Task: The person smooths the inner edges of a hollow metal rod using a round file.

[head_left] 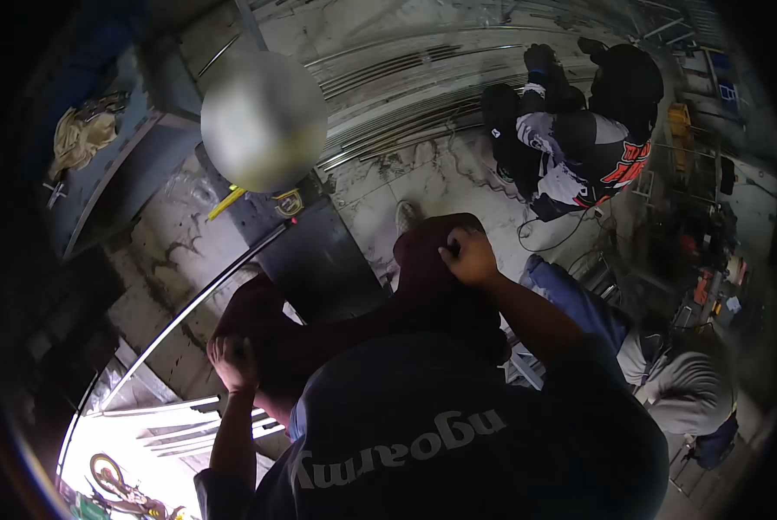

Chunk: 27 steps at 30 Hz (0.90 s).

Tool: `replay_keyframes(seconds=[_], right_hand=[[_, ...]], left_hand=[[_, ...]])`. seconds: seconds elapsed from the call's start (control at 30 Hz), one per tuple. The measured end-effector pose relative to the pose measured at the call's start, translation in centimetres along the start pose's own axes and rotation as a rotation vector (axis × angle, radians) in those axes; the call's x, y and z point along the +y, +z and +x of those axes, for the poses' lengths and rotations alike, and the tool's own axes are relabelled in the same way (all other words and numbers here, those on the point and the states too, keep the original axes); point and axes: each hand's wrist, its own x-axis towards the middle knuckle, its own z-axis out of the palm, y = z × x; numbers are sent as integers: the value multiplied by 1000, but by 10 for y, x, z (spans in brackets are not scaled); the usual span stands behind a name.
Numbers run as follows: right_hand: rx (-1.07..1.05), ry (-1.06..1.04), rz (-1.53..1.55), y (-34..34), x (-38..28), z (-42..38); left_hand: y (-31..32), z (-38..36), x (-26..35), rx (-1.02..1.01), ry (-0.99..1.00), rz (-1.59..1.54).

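My left hand [233, 362] rests on the knee of my dark red trousers [254, 316], its fingers lying over the cloth. On my other knee lies my right hand [469, 256], with thumb and fingers curled apart and nothing seen between them. Between my legs is a dark flat board or bench [323, 264]. A yellow tape measure [288, 204] lies at its far end, beside a yellow strip [225, 202]. One long thin metal rod [199, 297] runs from near the board down to the lower left. Neither hand touches these.
Long metal bars [406, 82] lie across the floor ahead. A person [579, 143] crouches at the upper right; another [679, 381] is at the lower right. A metal table [115, 182] with cloth [85, 139] stands at the left. Tools [709, 282] lie at the right.
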Motion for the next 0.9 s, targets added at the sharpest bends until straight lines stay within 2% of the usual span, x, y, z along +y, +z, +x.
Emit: replay_keyframes(seconds=[0.17, 0.37, 0.4, 0.43, 0.5, 0.6, 0.67, 0.77, 0.83, 0.87, 0.9], right_hand=[[228, -135, 44, 29, 33, 28], [432, -283, 96, 58, 49, 23], [455, -320, 93, 57, 43, 19], [473, -349, 94, 61, 38, 10], [471, -326, -8, 69, 30, 0], [410, -205, -200, 72, 14, -8], [442, -165, -281, 61, -12, -16], [405, -232, -355, 52, -42, -17], [359, -361, -363, 66, -60, 0], [275, -342, -320, 73, -70, 14], [158, -284, -309, 76, -83, 30]], left_hand=[[26, 0, -13, 101, -13, -23], [37, 10, 24, 216, -25, -29], [35, 9, 34, 297, 37, -15], [37, 2, 38, 264, 11, -12], [41, -6, 45, 203, -40, -2], [40, -10, 58, 287, -20, 3], [32, -10, 73, 347, 32, -26], [27, -1, 87, 286, -73, -247], [33, 16, 86, 65, -179, -157], [44, 26, 77, 118, -37, -51], [38, 39, 86, 99, -39, -75]])
